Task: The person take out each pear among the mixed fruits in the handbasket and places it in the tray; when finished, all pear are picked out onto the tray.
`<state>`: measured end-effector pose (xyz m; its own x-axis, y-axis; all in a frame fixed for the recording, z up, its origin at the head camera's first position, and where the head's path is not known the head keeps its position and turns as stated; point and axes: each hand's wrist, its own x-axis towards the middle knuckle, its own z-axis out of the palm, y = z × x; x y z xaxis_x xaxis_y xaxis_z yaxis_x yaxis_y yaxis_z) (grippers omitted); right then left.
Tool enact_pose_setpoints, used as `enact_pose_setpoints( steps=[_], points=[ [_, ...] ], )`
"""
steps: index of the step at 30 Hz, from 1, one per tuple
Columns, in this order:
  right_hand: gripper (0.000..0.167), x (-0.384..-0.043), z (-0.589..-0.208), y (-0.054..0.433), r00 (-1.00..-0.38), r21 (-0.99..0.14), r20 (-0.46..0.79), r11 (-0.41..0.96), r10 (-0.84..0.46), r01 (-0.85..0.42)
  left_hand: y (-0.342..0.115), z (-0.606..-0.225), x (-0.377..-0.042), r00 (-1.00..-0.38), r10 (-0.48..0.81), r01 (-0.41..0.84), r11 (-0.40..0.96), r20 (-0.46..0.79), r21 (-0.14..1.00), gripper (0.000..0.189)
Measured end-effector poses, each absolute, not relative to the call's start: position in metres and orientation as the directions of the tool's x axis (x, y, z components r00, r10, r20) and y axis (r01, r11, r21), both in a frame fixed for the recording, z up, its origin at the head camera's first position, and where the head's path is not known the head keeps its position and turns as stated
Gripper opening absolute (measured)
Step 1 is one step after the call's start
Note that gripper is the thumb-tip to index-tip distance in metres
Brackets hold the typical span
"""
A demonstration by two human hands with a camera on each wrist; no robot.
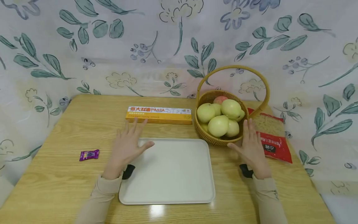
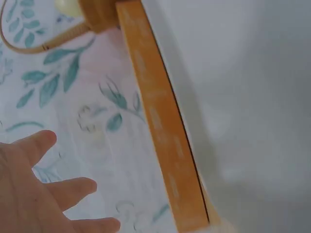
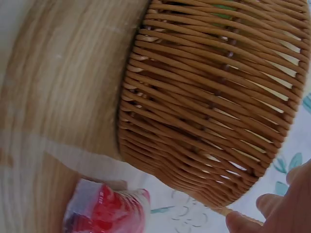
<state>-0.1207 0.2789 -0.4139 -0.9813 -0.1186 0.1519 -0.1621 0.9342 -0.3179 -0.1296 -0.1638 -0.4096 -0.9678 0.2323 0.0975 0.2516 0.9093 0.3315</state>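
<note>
I see left hand (image 1: 127, 147) spread wide by far left corner of tray (image 1: 170, 174), box (image 1: 159, 117) lying just beyond. Right hand (image 1: 251, 148) also wide, near basket (image 1: 219, 142) of fruit (image 1: 218, 126). Red bag (image 1: 275, 144) lies right of basket, on table (image 1: 56, 189).

Small purple packet (image 1: 89, 155) lying flat, left part of yellowish wood-grain table (image 1: 64, 183). Patterned sheet (image 1: 112, 62) behind and along both sides: pale ground, green leaves (image 1: 116, 28), blue-grey flowers (image 1: 236, 18), berry sprigs (image 1: 141, 53).
</note>
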Motion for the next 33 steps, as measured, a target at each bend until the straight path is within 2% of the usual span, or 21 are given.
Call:
enact_pose_setpoints(
  steps=[3, 6, 11, 15, 20, 25, 28, 33],
  points=[
    [0.108, -0.124, -0.417, 0.279, -0.986, -0.333, 0.122, 0.931, -0.113, -0.148, -0.144, -0.405, -0.134, -0.955, 0.281, 0.293, 0.861, 0.092, 0.415, 0.086],
    [0.108, -0.125, -0.421, 0.280, -0.988, -0.337, 0.112, 0.931, -0.107, -0.139, -0.121, -0.402, -0.143, -0.929, 0.342, 0.365, 0.786, 0.141, 0.500, 0.086],
    [0.107, -0.127, -0.426, 0.281, -0.988, -0.350, 0.110, 0.927, -0.105, -0.137, -0.082, -0.402, -0.159, -0.882, 0.394, 0.461, 0.614, 0.257, 0.641, 0.100],
    [0.107, -0.129, -0.429, 0.282, -0.989, -0.366, 0.108, 0.920, -0.106, -0.138, -0.051, -0.401, -0.166, -0.879, 0.378, 0.462, 0.524, 0.291, 0.716, 0.107],
    [0.107, -0.129, -0.431, 0.281, -0.989, -0.368, 0.120, 0.921, -0.091, -0.130, -0.010, -0.398, -0.169, -0.872, 0.376, 0.473, 0.480, 0.313, 0.739, 0.109],
    [0.107, -0.129, -0.432, 0.279, -0.989, -0.373, 0.125, 0.920, -0.081, -0.123, 0.022, -0.394, -0.170, -0.868, 0.389, 0.475, 0.469, 0.309, 0.744, 0.081],
    [0.107, -0.130, -0.432, 0.278, -0.990, -0.371, 0.120, 0.921, -0.079, -0.119, 0.037, -0.389, -0.171, -0.872, 0.391, 0.474, 0.526, 0.294, 0.706, 0.074],
    [0.107, -0.130, -0.431, 0.278, -0.990, -0.366, 0.120, 0.923, -0.080, -0.119, 0.055, -0.381, -0.173, -0.887, 0.380, 0.458, 0.660, 0.261, 0.595, 0.073]
  ],
)
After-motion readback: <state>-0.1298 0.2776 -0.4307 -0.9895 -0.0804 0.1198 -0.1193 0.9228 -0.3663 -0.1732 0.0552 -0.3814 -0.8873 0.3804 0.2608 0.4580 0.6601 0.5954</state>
